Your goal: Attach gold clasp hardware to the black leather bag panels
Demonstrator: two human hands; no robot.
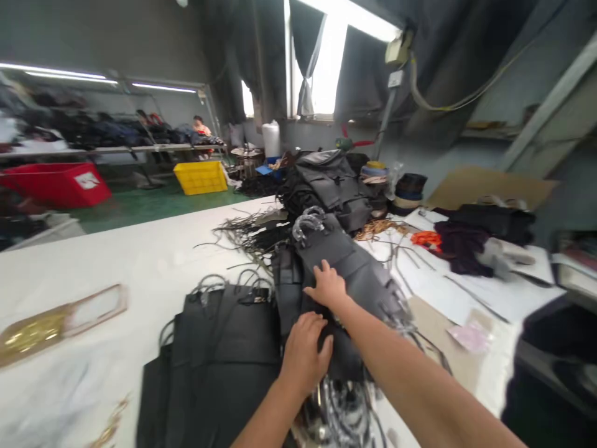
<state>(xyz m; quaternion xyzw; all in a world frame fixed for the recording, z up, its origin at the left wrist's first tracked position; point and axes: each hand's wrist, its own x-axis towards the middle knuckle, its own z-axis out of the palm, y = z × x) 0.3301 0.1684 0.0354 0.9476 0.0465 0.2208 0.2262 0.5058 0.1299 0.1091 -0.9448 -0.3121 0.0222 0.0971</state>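
Black bags with looped handles lie in overlapping stacks on a white table. My right hand rests on the upper black bag, its fingers spread and the thumb held apart. Closer to me, my left hand lies at the edge of the same pile, fingers curved over the dark material and thumb apart. I cannot make out anything held in either hand. To the left is another stack of black bags, handles pointing away from me. Handles wrapped in clear plastic stick out below the pile.
The white table carries a pouch of gold-coloured parts, a gold chain, loose dark straps and a heap of black bags. Beyond it stand a yellow crate and a red bin. A person is far off.
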